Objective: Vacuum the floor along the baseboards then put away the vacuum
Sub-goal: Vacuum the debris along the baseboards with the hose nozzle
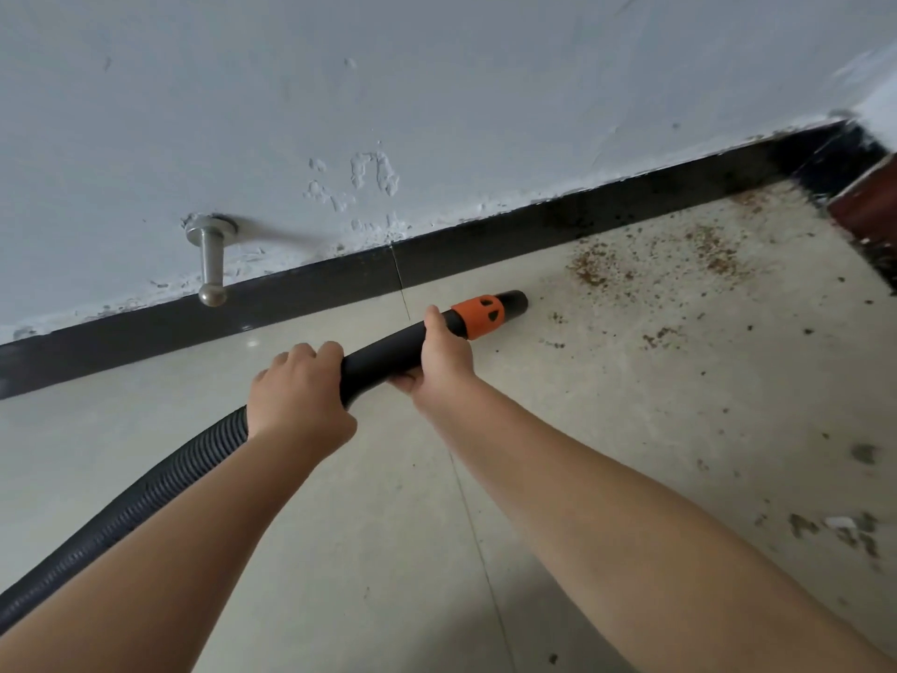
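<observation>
A black vacuum hose (pixel 145 497) runs from the lower left up to a smooth black handle tube with an orange collar (pixel 478 317) and a black nozzle tip (pixel 514 300). My left hand (pixel 298 398) grips the tube where the ribbed hose ends. My right hand (pixel 444 354) grips the tube just behind the orange collar. The nozzle points right, low over the beige tile floor (pixel 582 429), a short way out from the black baseboard (pixel 301 293). Brown dirt crumbs (pixel 602 269) lie just beyond the nozzle, toward the corner.
A metal door stop (pixel 211 264) sticks out of the white wall (pixel 437 89) above the baseboard at left. A dark red-brown frame (pixel 869 211) stands at the right corner. More dirt specks (pixel 849 531) lie on the floor at right.
</observation>
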{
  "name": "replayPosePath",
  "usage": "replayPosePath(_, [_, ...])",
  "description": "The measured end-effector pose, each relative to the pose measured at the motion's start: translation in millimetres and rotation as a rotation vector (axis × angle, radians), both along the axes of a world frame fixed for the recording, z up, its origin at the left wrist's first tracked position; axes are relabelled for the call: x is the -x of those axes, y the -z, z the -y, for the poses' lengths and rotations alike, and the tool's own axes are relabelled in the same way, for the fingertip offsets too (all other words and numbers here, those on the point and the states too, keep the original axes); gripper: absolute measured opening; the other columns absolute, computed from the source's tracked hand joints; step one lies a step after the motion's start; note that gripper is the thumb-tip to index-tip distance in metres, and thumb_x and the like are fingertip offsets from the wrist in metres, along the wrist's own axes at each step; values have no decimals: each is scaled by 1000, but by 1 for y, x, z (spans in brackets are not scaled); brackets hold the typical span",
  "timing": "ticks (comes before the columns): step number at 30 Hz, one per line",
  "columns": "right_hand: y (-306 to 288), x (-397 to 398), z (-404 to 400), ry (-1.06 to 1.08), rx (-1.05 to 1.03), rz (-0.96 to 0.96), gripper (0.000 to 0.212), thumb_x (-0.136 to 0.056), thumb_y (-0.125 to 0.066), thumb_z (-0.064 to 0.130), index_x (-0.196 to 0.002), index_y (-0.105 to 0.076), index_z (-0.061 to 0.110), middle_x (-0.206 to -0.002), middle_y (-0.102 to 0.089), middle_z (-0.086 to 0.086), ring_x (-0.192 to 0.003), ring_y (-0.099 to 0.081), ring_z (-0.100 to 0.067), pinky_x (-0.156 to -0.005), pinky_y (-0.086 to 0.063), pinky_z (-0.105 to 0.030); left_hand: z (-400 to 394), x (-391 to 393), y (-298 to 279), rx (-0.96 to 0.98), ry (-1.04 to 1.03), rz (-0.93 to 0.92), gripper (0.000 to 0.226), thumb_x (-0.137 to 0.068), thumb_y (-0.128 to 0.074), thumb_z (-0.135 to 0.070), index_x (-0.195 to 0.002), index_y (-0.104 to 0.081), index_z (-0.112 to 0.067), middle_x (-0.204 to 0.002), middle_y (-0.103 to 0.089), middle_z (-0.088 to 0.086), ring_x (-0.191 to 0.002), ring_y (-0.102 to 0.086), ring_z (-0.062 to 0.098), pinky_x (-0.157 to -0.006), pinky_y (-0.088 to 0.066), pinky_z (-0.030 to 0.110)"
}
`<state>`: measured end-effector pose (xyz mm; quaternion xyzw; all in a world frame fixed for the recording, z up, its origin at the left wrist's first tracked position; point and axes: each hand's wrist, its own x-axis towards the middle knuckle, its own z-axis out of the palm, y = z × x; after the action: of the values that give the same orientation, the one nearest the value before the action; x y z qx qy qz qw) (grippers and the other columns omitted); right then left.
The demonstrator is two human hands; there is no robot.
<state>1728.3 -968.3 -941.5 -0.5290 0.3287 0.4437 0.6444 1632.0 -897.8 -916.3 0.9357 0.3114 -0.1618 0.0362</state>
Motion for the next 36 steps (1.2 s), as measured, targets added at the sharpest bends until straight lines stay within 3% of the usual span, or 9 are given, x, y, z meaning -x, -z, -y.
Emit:
replayPosePath(4, [-3,-37,29,8,38,50,52,-92,-55,37,-133,-37,9,-122,-52,-18,-109,-55,-37,-78,-52,-47,22,-18,7,134,13,138,63,-77,-64,-23,-131,-33,-18,-113,-53,5,-105,-49,26,-81,-39,32])
replayPosePath(9, [-7,-63,51,-3,47,91,51,-93,-54,35,-133,-36,9,-128,-50,-19,-113,-54,-37,-87,-51,-52,35,-24,10,192,-29,132,42,-72,-66,-23,-105,-41,-15,-92,-50,0,-77,-45,19,-62,-36,29])
replayPosePath(16, [-11,-47,35,50,-9,21,51,-91,-57,34,-131,-37,9,-125,-52,-17,-112,-55,-38,-85,-53,-47,-1,-19,-14,255,29,1,50,-68,-77,-30,-100,-40,-18,-91,-50,-1,-82,-47,20,-69,-35,29])
replayPosePath(20, [-11,-21,8,53,-39,-39,54,-90,-58,34,-133,-36,9,-127,-50,-16,-113,-53,-39,-88,-51,-50,-14,-7,-21,211,-36,32,49,-66,-79,-23,-101,-48,-12,-90,-55,5,-83,-52,25,-69,-41,33])
replayPosePath(27, [5,24,-18,80,-27,-107,55,-88,-59,37,-131,-40,9,-121,-54,-14,-112,-55,-36,-97,-46,-51,-56,16,-27,338,-53,-182,42,-63,-77,-8,-95,-52,-19,-85,-61,3,-78,-55,19,-66,-39,28])
replayPosePath(31, [1,42,-26,72,-57,-135,52,-90,-58,35,-131,-39,11,-108,-54,-11,-110,-56,-36,-94,-48,-51,-69,31,-25,321,-71,-163,41,-62,-73,-5,-94,-52,-20,-81,-59,1,-74,-54,17,-60,-39,26])
replayPosePath(36, [1,32,-8,58,3,-78,51,-90,-58,34,-131,-38,10,-123,-54,-16,-109,-57,-36,-78,-55,-49,-50,31,-8,349,-32,-93,39,-63,-73,-13,-93,-49,-20,-77,-53,-4,-78,-53,20,-64,-39,27])
